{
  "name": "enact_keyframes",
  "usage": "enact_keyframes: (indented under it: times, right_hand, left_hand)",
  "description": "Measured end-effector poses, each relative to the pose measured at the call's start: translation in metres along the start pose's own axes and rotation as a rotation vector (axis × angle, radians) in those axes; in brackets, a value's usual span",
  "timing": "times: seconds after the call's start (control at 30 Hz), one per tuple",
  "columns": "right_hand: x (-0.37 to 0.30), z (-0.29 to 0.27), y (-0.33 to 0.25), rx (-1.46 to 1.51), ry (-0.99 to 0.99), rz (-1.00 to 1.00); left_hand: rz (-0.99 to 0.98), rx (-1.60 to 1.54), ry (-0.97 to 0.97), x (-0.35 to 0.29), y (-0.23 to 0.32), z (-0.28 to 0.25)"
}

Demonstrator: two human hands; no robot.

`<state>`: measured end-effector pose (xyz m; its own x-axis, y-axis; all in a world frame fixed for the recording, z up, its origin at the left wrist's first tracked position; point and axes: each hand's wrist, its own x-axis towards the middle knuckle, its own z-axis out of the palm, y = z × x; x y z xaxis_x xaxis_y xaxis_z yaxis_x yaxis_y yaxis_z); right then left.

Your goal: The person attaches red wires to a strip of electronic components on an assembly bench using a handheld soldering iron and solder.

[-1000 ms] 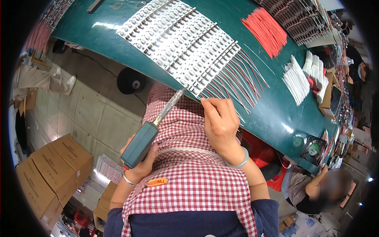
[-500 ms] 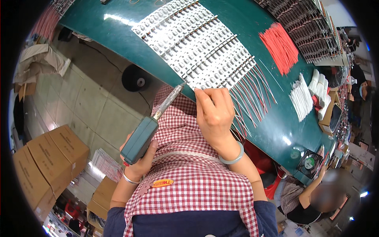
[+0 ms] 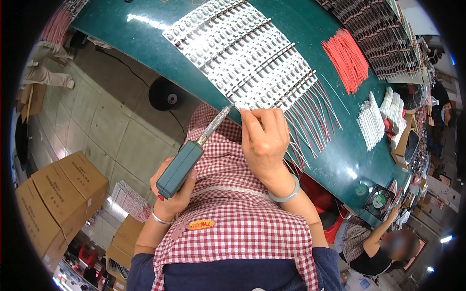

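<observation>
My left hand (image 3: 177, 194) is wrapped round the green body of a soldering gun (image 3: 179, 169). The gun's metal shaft slants up and right, its tip beside the near corner of a panel of white module strips (image 3: 242, 53) on the table. At that same corner, the thumb and fingers of my right hand (image 3: 266, 138) are pinched together. Whatever sits between those fingertips is too small or hidden to make out. Thin red and white wires (image 3: 313, 116) trail from the panel's right end, beyond my right hand.
The green table (image 3: 320, 172) bears a pile of red wires (image 3: 345, 60) and a bundle of white wires (image 3: 370, 121). A small fan (image 3: 380, 200) is near a co-worker (image 3: 374, 242) at right. Cardboard boxes (image 3: 63, 194) and a black bin (image 3: 166, 94) stand on the floor.
The soldering gun has shifted slightly right and down, its tip nearer my right fingertips. My right hand stays almost still. At far left, a person's legs have moved.
</observation>
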<state>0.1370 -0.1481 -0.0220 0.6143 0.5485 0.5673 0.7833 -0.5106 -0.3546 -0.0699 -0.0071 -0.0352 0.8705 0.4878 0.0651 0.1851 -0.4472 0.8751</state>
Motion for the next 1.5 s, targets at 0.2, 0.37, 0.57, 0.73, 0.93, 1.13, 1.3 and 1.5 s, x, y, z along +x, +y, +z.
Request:
enact_keyframes:
  times: [0.2, 0.37, 0.57, 0.73, 0.93, 1.13, 1.3, 1.5]
  right_hand:
    - [0.0, -0.001, -0.003, -0.021, -0.017, 0.034]
    - [-0.002, 0.001, 0.0, -0.015, -0.006, 0.002]
    - [-0.001, 0.001, -0.001, -0.005, 0.01, 0.014]
    - [-0.002, 0.003, -0.001, -0.002, 0.02, 0.022]
    - [-0.002, 0.003, -0.001, -0.01, 0.027, 0.017]
    - [-0.003, 0.005, 0.0, 0.006, 0.053, 0.014]
    - [-0.004, 0.006, -0.001, 0.017, 0.059, 0.016]
    - [-0.004, 0.006, -0.001, 0.012, 0.06, 0.019]
  left_hand:
    - [0.009, -0.003, -0.007, 0.002, 0.001, -0.002]
    - [0.033, 0.021, -0.01, -0.004, -0.005, -0.003]
    - [0.059, 0.033, -0.008, -0.002, -0.006, -0.001]
    - [-0.005, 0.015, 0.004, -0.005, -0.008, 0.0]
    - [0.016, 0.006, -0.004, -0.003, -0.011, 0.001]
    - [0.021, 0.009, -0.001, -0.004, -0.01, 0.001]
    - [0.016, -0.003, -0.001, -0.003, -0.01, 0.001]
    - [0.01, -0.005, -0.002, -0.003, -0.009, 0.001]
